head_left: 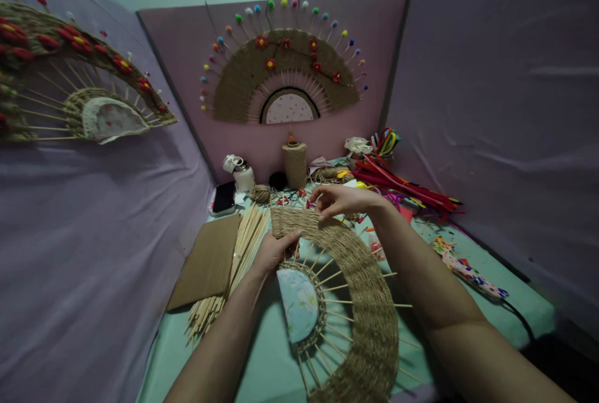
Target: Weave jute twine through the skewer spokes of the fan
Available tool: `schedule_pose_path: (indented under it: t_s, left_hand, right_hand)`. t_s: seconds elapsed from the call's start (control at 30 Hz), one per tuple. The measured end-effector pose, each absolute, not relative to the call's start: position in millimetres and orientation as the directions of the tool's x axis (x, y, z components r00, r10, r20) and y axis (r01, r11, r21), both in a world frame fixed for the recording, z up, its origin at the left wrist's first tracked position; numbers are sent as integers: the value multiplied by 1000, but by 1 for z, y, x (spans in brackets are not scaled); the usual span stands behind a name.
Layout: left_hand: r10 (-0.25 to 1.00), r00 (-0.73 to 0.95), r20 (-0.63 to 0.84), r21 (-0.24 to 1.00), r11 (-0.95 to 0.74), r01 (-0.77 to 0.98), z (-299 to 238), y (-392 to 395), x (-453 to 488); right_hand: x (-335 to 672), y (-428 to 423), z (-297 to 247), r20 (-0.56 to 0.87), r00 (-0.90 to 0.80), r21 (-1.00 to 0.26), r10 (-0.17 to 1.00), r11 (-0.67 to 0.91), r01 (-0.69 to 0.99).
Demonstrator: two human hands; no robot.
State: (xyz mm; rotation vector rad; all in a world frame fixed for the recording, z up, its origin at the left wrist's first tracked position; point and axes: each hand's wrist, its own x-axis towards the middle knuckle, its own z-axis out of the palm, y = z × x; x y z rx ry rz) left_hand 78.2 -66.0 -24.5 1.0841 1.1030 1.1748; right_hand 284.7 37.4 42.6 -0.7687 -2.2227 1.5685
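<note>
— Where's the piece?
— Jute fan (369, 303) lies flat on the green table (266, 359), near centre, with its spokes (341, 301) bare on the inner side. My left hand (274, 252) is clamped on the fan's far-left end, thumb on top. My right hand (344, 200) pinches the weave's far edge, just beyond.
— Handling notes?
— My judgement: anchor hard with the left, press each row snug, and don't bend the spokes. Loose skewers (238, 259) and cardboard (208, 262) sit to the left.

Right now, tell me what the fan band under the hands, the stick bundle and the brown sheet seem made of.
The fan band, held by left hand and right hand: coarse tan twine, probably jute, matte; rows of twisted strands show. The stick bundle: pale thin wood or bamboo, unpainted. The brown sheet: likely cardboard, flat, dull, stiff-edged.
</note>
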Motion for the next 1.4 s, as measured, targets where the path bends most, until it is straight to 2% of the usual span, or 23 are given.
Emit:
schedule_pose_path:
  t_s: [0.1, 0.27, 0.43, 0.57, 0.63, 0.73, 0.87, 1.17, 1.4]
  left_hand:
    - [995, 43, -88, 989, 92, -114, -26, -65, 78]
    - [993, 23, -115, 988, 117, -96, -25, -65, 78]
    - [989, 2, -149, 980, 148, -133, -25, -66, 79]
    - [990, 32, -135, 988, 137, -74, -23, -66, 79]
    - [991, 35, -127, 991, 129, -48, -22, -67, 80]
    - [992, 15, -128, 989, 129, -68, -21, -67, 80]
    - [995, 17, -96, 994, 97, -55, -22, -68, 80]
    - [995, 19, -97, 995, 97, -19, -18, -71, 81]
    - [994, 35, -107, 993, 108, -42, -16, -71, 83]
  right_hand:
    - [283, 33, 42, -67, -827, -912, 558, 301, 278]
    - [283, 37, 34, 1, -788, -937, 616, 277, 215]
    - [285, 41, 33, -10, -793, -940, 609, 266, 216]
    - [280, 45, 46, 70, -728, -929, 682, 310, 201]
    - [273, 47, 51, 103, -733, -915, 673, 352, 195]
    - [261, 50, 54, 43, -790, -910, 612, 350, 223]
    - [253, 48, 48, -73, -817, -927, 572, 262, 267]
    - [255, 45, 44, -62, -742, -955, 667, 176, 238]
    - [255, 43, 46, -76, -734, -956, 675, 160, 246]
